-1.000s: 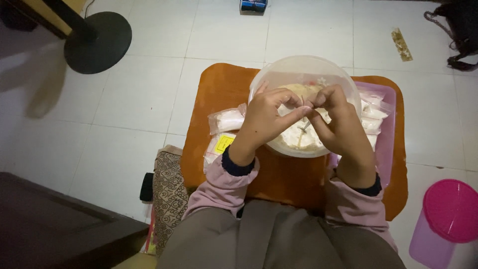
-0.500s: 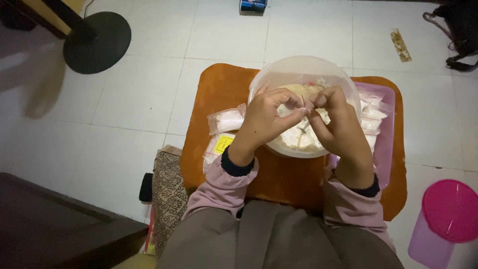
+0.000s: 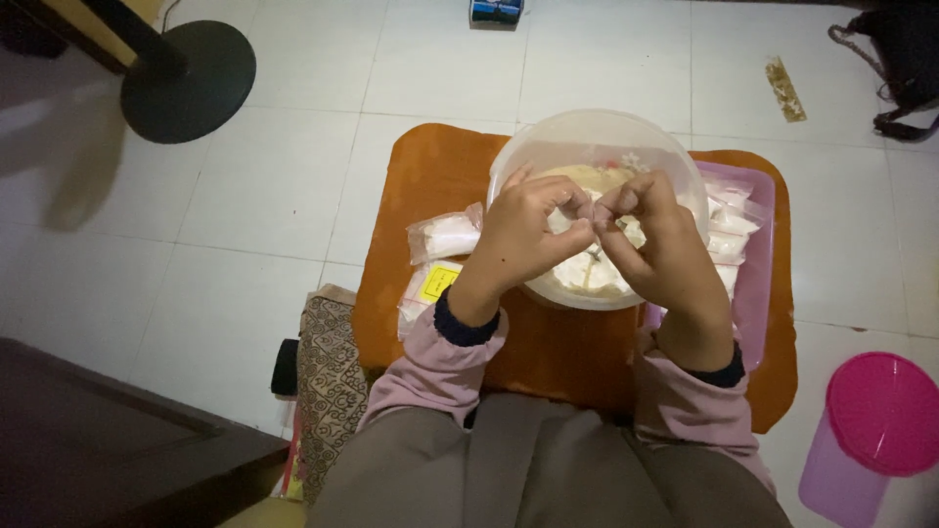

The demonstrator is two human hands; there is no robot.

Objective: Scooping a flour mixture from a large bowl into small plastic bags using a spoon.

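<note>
Nearest the camera sit the person's lap in grey-brown cloth and two pink sleeves with dark cuffs. To the left of the lap lies a patterned brown cloth (image 3: 331,376); at the lower right stands a pink-lidded container (image 3: 871,420) on the white tile floor (image 3: 274,196).

Above the lap an orange mat (image 3: 430,176) covers the floor. The left hand (image 3: 523,240) and the right hand (image 3: 660,249) meet over a round translucent bowl (image 3: 587,132) that rests on this mat. Both hands are curled, with thumb and fingertips pressed together at the point where the hands touch — they pinch a small item between them, too small and too hidden to identify. The bowl holds a pale, whitish mass, partly hidden by the hands.

Just left of the bowl lie small filled clear bags (image 3: 445,235), one stack carrying a yellow label. Just right of the bowl, a pink tray (image 3: 758,293) holds more filled bags of the same kind.

Farther out — at the upper left — stands a black round stand base (image 3: 186,83). At the top edge sits a small dark box (image 3: 496,11), at the upper right a narrow patterned strip (image 3: 785,90), and in the far right corner a dark bag (image 3: 900,59).
</note>
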